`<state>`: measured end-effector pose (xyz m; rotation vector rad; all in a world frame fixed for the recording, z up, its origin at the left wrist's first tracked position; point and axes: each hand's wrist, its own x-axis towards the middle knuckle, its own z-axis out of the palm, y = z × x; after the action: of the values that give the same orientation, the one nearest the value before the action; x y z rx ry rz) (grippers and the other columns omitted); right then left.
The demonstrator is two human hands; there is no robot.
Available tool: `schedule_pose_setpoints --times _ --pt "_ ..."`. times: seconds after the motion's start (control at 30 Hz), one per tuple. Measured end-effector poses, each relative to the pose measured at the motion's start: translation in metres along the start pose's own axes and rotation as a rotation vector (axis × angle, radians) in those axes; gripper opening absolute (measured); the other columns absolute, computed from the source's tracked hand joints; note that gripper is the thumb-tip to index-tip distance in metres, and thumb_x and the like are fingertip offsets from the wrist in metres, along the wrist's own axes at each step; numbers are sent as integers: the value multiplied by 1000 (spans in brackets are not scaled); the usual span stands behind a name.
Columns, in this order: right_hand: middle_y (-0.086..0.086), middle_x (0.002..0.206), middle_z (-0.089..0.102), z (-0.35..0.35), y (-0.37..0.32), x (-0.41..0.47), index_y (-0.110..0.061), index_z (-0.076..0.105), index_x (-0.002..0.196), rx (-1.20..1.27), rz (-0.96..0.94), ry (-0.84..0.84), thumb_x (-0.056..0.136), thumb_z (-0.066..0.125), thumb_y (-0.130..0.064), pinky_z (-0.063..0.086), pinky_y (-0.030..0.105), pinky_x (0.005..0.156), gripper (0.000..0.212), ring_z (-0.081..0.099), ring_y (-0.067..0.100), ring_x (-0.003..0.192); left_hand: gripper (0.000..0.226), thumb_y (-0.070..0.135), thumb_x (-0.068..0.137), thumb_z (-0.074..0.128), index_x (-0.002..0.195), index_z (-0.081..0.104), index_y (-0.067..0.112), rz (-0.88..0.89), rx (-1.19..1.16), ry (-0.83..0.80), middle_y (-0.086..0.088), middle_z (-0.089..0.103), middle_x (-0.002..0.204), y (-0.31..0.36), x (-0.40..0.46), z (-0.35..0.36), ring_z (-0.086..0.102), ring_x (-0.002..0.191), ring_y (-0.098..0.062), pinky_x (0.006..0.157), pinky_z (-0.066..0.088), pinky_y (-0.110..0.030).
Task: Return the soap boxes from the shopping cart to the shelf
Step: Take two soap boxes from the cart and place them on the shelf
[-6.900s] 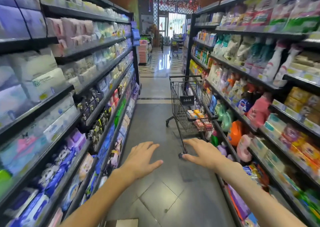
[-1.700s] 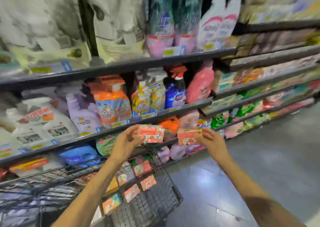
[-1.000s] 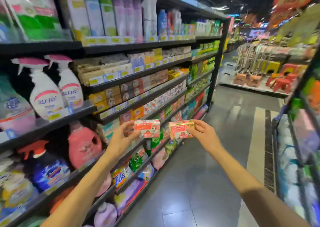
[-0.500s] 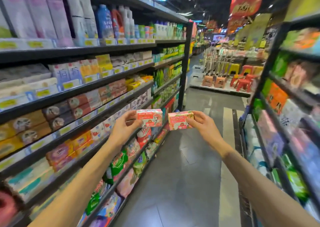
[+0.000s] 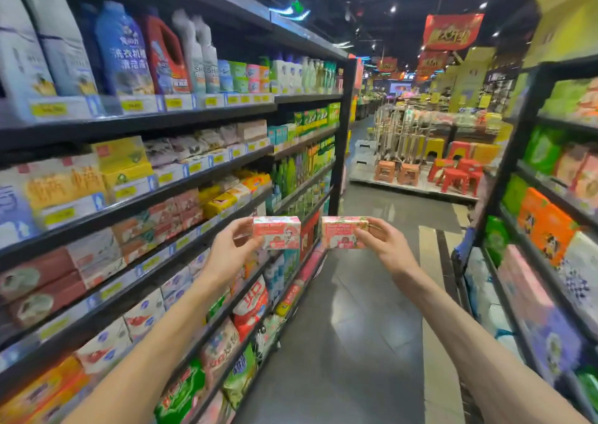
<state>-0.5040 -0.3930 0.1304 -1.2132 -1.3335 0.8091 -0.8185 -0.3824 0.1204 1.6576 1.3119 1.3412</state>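
Observation:
My left hand [image 5: 231,250] grips a pink soap box [image 5: 278,232] by its left end. A second pink soap box [image 5: 342,232] is held by its right end in my right hand [image 5: 386,245]. Both boxes are raised side by side at chest height over the aisle, a small gap between them. The shelf [image 5: 181,197] of boxed soaps runs along my left, with pink and yellow boxes [image 5: 174,213] on its middle tier just left of my left hand. The shopping cart is out of view.
Detergent bottles [image 5: 126,51] stand on the top tier, bagged powders [image 5: 249,307] on the lowest. Another rack [image 5: 547,216] of packs lines the right side. The grey tiled aisle [image 5: 356,326] runs ahead to plastic stools [image 5: 453,171] on a low platform.
My view has swung from the cart and detergent shelf along the aisle to the soap section. Both hands keep their boxes raised; the shelf of soap boxes now sits closer on my left.

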Motion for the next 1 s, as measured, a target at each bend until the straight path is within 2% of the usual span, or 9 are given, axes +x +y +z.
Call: schedule_pose_setpoints --times 0.1,0.23,0.37,0.5,0.63,0.7,0.8,0.93,1.0 --pt "-1 108 77 16 21 63 -13 64 122 32 -6 -71 94 69 -16 55 17 77 29 72 11 102 38 27 92 73 129 62 26 -28 17 30 12 69 121 -22 41 -1 64 112 -4 95 53 -28" --pt "-1 111 76 56 44 150 -14 63 127 35 -38 -214 93 70 -23 58 30 88 36 72 14 105 38 21 93 72 130 61 24 -81 33 142 10 70 120 -49 85 -9 65 109 -3 92 53 -24" --pt "-5 110 75 110 58 224 -18 63 124 72 -60 -407 94 68 -23 56 15 76 31 72 6 97 39 16 92 73 129 61 20 -143 128 324 5 69 121 -74 118 -27 64 112 -9 103 52 -37" --pt "-3 113 75 169 69 282 -16 64 126 77 -95 -585 93 70 -26 53 12 76 35 71 7 99 39 17 91 73 127 59 23 -260 189 522 4 67 123 -90 132 -44 63 115 -13 104 49 -37" --pt "-3 117 72 228 85 320 -18 62 128 94 -113 -712 90 72 -33 54 16 83 42 69 7 106 44 15 92 72 133 58 11 -356 263 661 0 64 126 -110 135 -61 60 117 -15 104 47 -32" --pt "-4 122 69 255 90 330 -17 60 132 111 -79 -761 89 73 -35 52 16 84 49 66 8 111 47 13 92 72 136 55 9 -424 274 710 -2 63 127 -118 134 -69 60 118 -17 105 46 -34" --pt "-7 119 68 291 93 338 -19 60 129 94 -101 -822 90 73 -35 49 11 77 44 64 1 107 42 8 91 73 130 57 14 -489 277 779 -8 67 124 -138 136 -84 63 118 -24 106 49 -43" --pt "-12 114 63 323 95 345 -22 56 130 71 -123 -870 91 71 -34 47 6 69 43 57 -10 100 39 15 91 73 127 58 16 -550 326 831 2 64 116 -152 144 -93 62 109 -18 95 48 -32" --pt "-11 115 61 337 95 349 -20 56 133 58 -138 -883 91 71 -31 46 3 68 45 58 -8 101 45 21 92 73 133 55 13 -580 373 839 1 60 116 -159 149 -95 60 108 -20 94 48 -34"
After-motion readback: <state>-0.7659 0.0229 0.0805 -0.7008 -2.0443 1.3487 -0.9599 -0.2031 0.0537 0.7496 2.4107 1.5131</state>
